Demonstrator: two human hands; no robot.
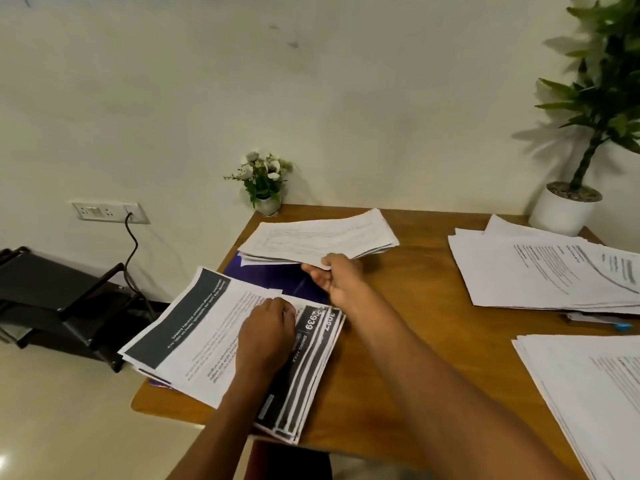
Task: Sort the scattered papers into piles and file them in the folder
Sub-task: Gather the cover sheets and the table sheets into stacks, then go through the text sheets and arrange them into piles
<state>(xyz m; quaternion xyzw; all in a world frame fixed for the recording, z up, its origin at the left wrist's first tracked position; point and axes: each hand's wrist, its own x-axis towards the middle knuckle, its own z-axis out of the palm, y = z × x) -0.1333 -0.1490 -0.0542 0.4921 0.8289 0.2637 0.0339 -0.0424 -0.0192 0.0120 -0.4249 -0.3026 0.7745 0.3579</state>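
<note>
On the wooden counter's [398, 341] front left edge, the left hand [266, 336] rests curled fingers on the dark-banded paper stack [194, 334]; whether they pinch is unclear. The right hand [337, 282] pinches a light, floppy white sheaf [318, 237] over the purple folder [277, 275]; it is best supported underneath.

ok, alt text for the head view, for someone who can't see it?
A person's right hand holds a stack of white papers above a blue folder on a wooden table, while the left hand rests on a pile of dark-banded printouts. Two more paper piles lie to the right, and potted plants stand by the wall.
</note>
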